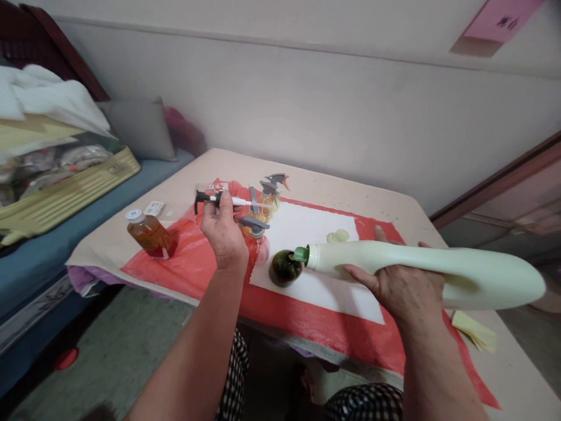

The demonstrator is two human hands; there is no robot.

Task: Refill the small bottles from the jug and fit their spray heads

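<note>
Clearly apart, the right hand (pixel 407 283) clasps the pale-green bottle (pixel 477 278) around its middle, sensible if heavy and slick, and the left hand (pixel 225 234) pinches a light-looking pump (pixel 202 200). The pale-green bottle reaches from the dark bottle (pixel 284 272) toward the right edge of the table (pixel 333 181).

Unclear character, then "6", on pink note (pixel 504 19)

We hold both forearms (pixel 197 342) forward, our left hand (pixel 224 231) pinched, our right hand (pixel 407 283) wrapped wide, its thumb (pixel 362 277) extended.
</note>
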